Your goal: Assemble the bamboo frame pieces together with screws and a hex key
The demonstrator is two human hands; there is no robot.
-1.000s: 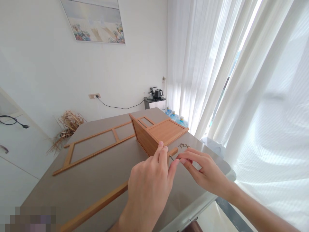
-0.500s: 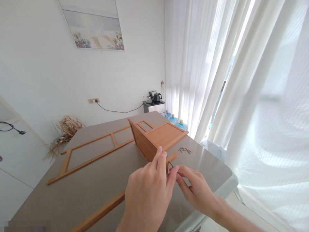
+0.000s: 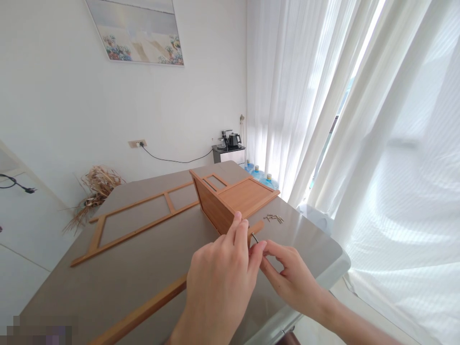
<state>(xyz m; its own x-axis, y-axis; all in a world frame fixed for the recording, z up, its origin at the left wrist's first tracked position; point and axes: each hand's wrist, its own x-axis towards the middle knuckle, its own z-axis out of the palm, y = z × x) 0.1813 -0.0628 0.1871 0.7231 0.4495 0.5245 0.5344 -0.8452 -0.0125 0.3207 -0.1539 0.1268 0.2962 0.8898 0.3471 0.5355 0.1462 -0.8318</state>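
My left hand (image 3: pixel 219 273) is closed around the near part of a light-brown wooden frame; a long rail (image 3: pixel 143 311) of it runs toward the lower left. Fingers and palm hide the gripped part. Between the fingertips of my right hand (image 3: pixel 293 273) is a thin metal hex key (image 3: pixel 255 237), its visible end meeting the wooden end piece (image 3: pixel 257 228). My left thumb lies close to the right fingertips. Beyond the hands, a wooden side panel (image 3: pixel 213 206) stands on edge, joined to a flatter wooden panel (image 3: pixel 247 194).
Several brass-coloured screws (image 3: pixel 275 219) lie right of the panels on the grey table (image 3: pixel 143 268). A flat wooden ladder-like frame (image 3: pixel 136 235) rests on the left. Farther off are a black kettle (image 3: pixel 234 139), blue-tinted water bottles (image 3: pixel 268 180) and white curtains (image 3: pixel 287 96).
The view has tipped slightly downward, so the background sits higher. The right fingers and the hex key have turned a little; the left hand keeps its hold on the wooden frame.
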